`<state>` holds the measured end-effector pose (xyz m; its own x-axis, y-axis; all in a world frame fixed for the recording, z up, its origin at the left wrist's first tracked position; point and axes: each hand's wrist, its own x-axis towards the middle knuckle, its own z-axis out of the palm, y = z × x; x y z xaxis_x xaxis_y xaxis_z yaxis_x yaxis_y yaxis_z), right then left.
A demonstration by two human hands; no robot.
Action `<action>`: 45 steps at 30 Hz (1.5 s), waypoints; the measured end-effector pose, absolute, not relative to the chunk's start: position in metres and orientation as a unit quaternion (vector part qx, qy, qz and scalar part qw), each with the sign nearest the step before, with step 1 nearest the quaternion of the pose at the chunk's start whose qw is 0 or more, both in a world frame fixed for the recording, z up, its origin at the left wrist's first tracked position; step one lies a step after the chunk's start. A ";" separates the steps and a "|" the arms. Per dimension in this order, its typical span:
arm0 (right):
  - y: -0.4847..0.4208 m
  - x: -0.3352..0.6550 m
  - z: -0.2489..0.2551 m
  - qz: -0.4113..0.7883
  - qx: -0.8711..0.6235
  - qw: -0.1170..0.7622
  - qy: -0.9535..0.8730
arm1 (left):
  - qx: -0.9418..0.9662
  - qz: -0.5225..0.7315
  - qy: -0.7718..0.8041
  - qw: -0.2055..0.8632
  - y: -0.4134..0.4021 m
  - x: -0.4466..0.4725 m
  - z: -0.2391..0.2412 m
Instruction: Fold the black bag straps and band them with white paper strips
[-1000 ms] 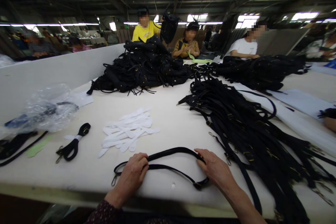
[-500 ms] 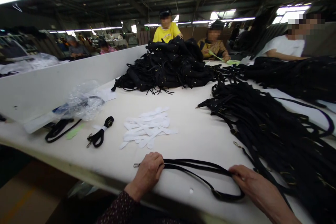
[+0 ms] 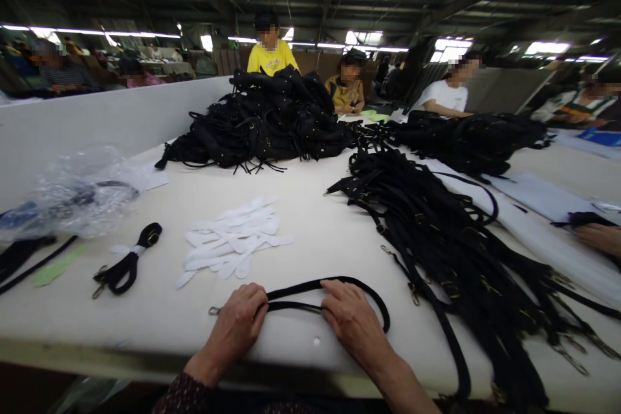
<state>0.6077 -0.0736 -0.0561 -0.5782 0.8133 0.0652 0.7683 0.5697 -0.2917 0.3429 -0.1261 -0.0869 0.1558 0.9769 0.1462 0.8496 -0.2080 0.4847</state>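
A thin black strap (image 3: 315, 286) lies looped on the cream table (image 3: 339, 220) near its front edge. My left hand (image 3: 237, 326) is closed on the strap's left end, close to a small metal clip. My right hand (image 3: 352, 320) presses down on the strap's middle, fingers bent over it, with the loop curving round past it to the right. Just beyond my hands lies a heap of white paper strips (image 3: 233, 242).
A big pile of black straps (image 3: 446, 239) fills the right side. Black bags (image 3: 266, 123) are heaped at the back. A folded strap (image 3: 127, 265) and a plastic bag (image 3: 82, 191) lie at left. Other people sit across the table; another person's hand (image 3: 599, 236) shows at right.
My right hand has slid left along the strap toward my left hand, folding the strap into a shorter loop. The camera view has swung back to the left.
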 end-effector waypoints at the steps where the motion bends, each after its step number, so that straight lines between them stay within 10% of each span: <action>1: -0.070 0.609 -0.057 0.119 -0.443 0.091 -0.884 | 0.746 0.217 0.611 0.150 -0.126 0.343 -0.086; 17: -0.021 0.591 -0.062 0.193 -0.359 0.088 -0.909 | 0.578 0.390 0.614 0.369 -0.120 0.298 -0.054; 29: -0.024 0.591 -0.068 0.153 -0.358 0.113 -0.914 | 0.721 0.204 0.645 0.147 -0.161 0.322 -0.067; 45: -0.030 0.603 -0.083 0.162 -0.375 0.154 -0.899 | 0.692 0.255 0.649 0.185 -0.160 0.293 -0.087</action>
<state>0.6033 -0.0297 -0.0833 -0.6704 0.7253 0.1566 0.6254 0.6659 -0.4068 0.2935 -0.1604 -0.0868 0.0271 0.9932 0.1130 0.8048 -0.0888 0.5869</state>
